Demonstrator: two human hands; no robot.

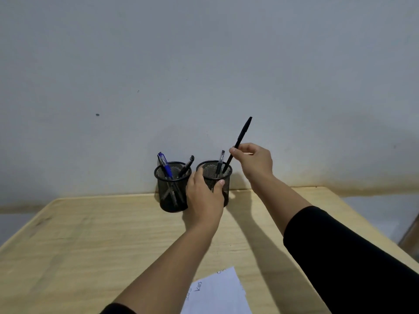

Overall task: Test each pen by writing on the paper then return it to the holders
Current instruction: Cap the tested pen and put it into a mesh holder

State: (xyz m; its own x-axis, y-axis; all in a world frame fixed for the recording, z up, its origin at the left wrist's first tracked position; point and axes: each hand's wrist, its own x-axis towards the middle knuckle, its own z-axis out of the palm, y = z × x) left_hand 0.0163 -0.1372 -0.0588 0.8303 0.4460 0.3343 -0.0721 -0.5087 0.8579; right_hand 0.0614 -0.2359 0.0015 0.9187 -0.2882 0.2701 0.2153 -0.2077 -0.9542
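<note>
Two black mesh pen holders stand side by side at the table's far edge by the wall. The left holder (pixel 169 196) contains a blue pen (pixel 164 165) and a black pen (pixel 187 166). My left hand (pixel 205 198) wraps around the front of the right holder (pixel 224 175), which contains a clear pen (pixel 220 160). My right hand (pixel 255 162) pinches a long black pen (pixel 242 134) at its middle; the pen tilts, its lower end inside the right holder's rim. A white paper (pixel 217 293) with handwriting lies at the near edge, between my arms.
The light wooden table (pixel 90 234) ends at a pale wall (pixel 204 64) right behind the holders. My forearms and black sleeves (pixel 353 266) cross the table's middle and right.
</note>
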